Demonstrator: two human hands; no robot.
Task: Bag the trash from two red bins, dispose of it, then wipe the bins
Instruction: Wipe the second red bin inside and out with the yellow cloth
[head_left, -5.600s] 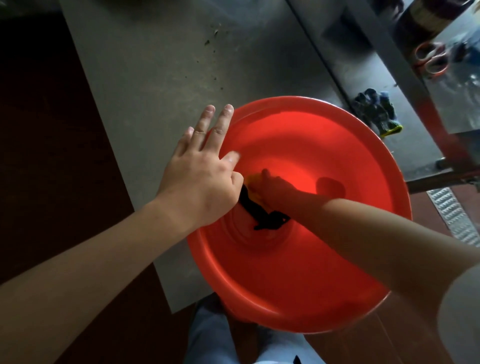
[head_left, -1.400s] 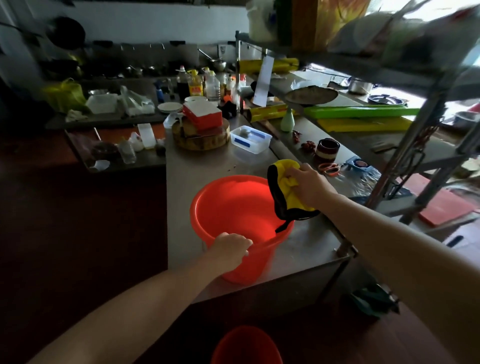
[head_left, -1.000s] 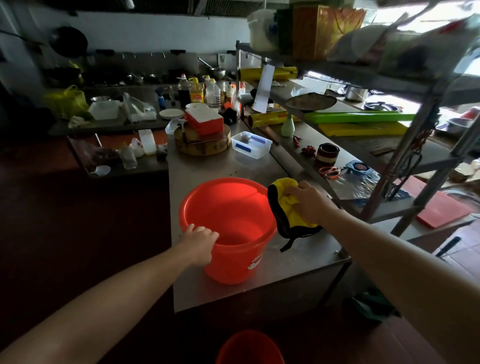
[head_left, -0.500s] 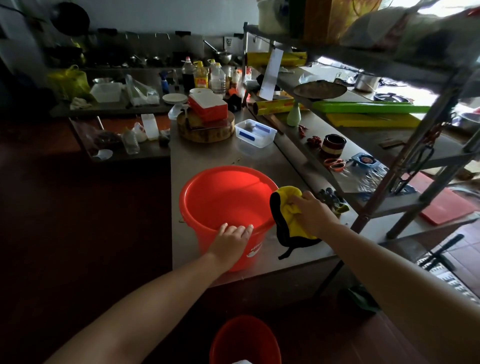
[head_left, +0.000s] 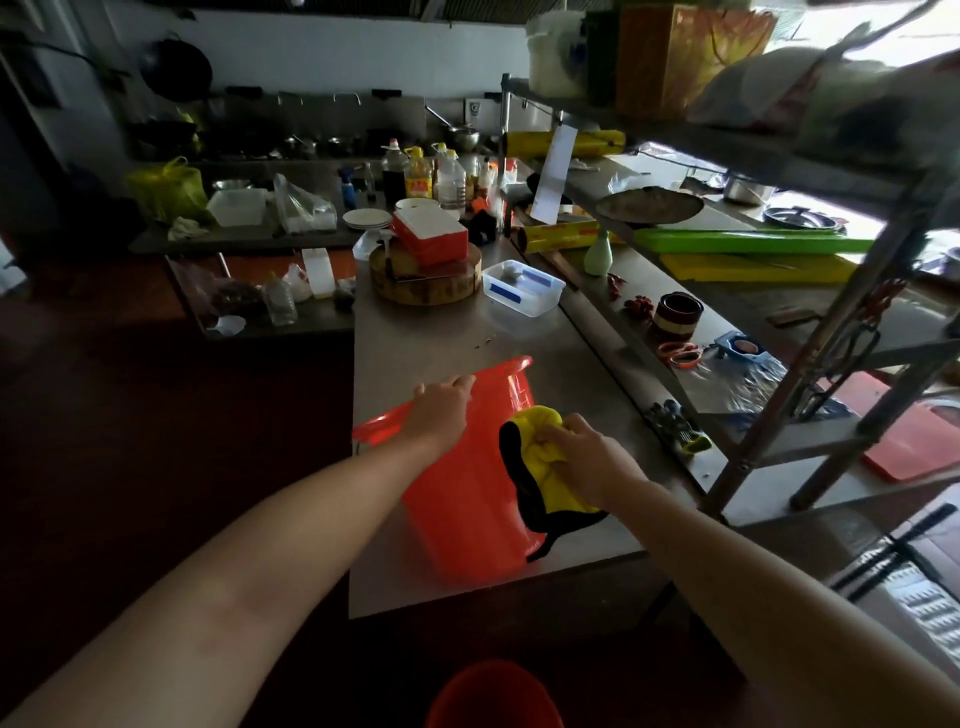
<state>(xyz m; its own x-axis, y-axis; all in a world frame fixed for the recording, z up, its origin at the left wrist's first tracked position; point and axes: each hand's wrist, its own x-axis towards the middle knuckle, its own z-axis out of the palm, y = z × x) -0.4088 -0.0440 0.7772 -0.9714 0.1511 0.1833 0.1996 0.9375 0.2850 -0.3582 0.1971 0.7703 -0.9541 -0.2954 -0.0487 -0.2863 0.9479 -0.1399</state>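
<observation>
Past the fingertips of the left hand the bench runs out to a clear tub and a round wooden chopping block with a red box on top, all well clear of the work. Off to the outside of the right hand, dark gloves lie on the low shelf and a rack leg rises beyond. Nothing stands between the hands and the job.

The count: two red bins, one cloth, two hands. The tilted bin sits on the bench with its mouth facing away, directly under both hands. The left hand lies on the upper wall with fingertips at the rim; whether they hook over the edge I cannot tell. The right hand is bunched around the yellow-and-black cloth, pressing it to the bin's outer wall. The second bin is on the floor, below and behind both wrists.
</observation>
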